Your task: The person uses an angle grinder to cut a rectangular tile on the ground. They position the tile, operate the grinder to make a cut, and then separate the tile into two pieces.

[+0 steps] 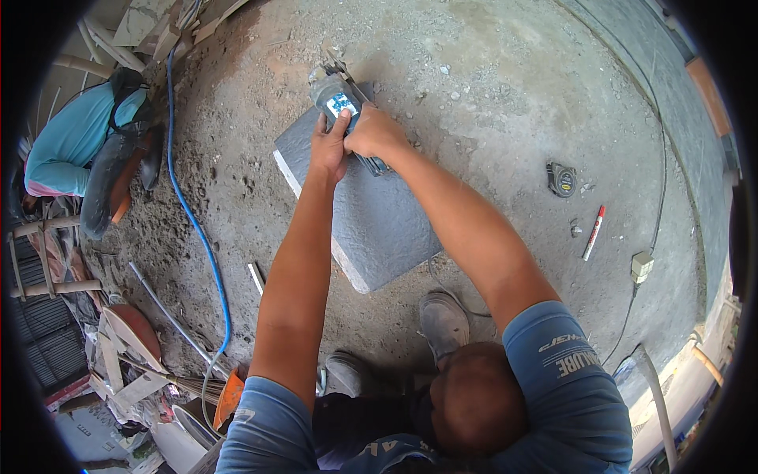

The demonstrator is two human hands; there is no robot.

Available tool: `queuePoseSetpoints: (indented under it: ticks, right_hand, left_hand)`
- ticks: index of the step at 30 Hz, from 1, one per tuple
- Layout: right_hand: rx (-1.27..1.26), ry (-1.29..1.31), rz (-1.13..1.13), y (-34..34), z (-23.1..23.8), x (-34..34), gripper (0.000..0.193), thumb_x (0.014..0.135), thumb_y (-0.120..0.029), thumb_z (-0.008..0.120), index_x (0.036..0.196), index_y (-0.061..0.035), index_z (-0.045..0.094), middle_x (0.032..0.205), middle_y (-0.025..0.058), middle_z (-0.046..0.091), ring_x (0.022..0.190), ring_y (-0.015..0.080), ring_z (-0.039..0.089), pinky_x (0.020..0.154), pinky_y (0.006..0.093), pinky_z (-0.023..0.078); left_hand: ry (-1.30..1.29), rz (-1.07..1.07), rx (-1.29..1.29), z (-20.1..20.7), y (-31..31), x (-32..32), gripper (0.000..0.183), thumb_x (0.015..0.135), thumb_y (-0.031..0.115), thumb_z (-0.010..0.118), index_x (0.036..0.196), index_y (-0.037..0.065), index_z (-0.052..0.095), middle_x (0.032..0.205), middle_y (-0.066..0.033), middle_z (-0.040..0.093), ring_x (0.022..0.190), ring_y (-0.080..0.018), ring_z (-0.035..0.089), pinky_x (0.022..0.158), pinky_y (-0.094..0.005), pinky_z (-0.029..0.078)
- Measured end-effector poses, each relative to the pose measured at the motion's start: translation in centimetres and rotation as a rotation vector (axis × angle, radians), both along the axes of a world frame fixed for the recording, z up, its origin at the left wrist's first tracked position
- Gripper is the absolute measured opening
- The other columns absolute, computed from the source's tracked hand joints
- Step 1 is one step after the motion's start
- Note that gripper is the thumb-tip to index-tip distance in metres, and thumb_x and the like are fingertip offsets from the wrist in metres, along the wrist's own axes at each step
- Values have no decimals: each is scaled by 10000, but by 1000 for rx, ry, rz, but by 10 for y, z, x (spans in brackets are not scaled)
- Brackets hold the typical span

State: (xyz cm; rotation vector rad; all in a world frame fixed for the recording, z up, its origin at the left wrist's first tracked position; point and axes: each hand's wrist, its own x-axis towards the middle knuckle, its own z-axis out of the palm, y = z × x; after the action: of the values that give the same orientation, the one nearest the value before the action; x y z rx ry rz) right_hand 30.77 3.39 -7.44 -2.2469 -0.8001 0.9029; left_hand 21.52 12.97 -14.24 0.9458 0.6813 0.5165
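Part of a power tool [326, 89] is being obscured by the left hand [328, 150] and right hand [377, 133]; a grey slab [379, 225] is being partly covered by both forearms [296, 268].

The slab [387, 213] lay on the ground [505, 118], just before the shoes [442, 320]. The grinder [339, 96] sat over the slab's far edge, its front end past that edge, its rear end above the slab, with the left hand [329, 150] at its left side and the right hand [379, 131] at its right. Well to the slab's right lay the tape measure [561, 180], and nearer the shoes, the marker [594, 233]; the cable connector [642, 267] was farther right. Left of the slab came the short strip [256, 278], then the hose [226, 310], and beyond that a co-worker [87, 134] near the ground's left edge.
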Motion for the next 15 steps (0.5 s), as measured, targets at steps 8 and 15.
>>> queuePoseSetpoints:
  ticks: [8,15]
  right_hand:
    - [8,4,-16,-4,3,-1,659,704,-195,714,1255,74,472,1206,282,616,1130,379,624,941,418,518]
    - [9,-5,-20,-3,2,-2,643,714,-201,708,1248,72,477,1195,284,620,1125,383,626,944,422,517]
  left_hand:
    - [5,-7,9,8,-7,-1,993,869,234,761,1529,-28,66,1351,-232,506,1168,-289,572,980,-416,473]
    - [24,28,-2,7,-7,-1,983,872,222,758,1528,-28,70,1344,-229,512,1160,-289,576,978,-417,475]
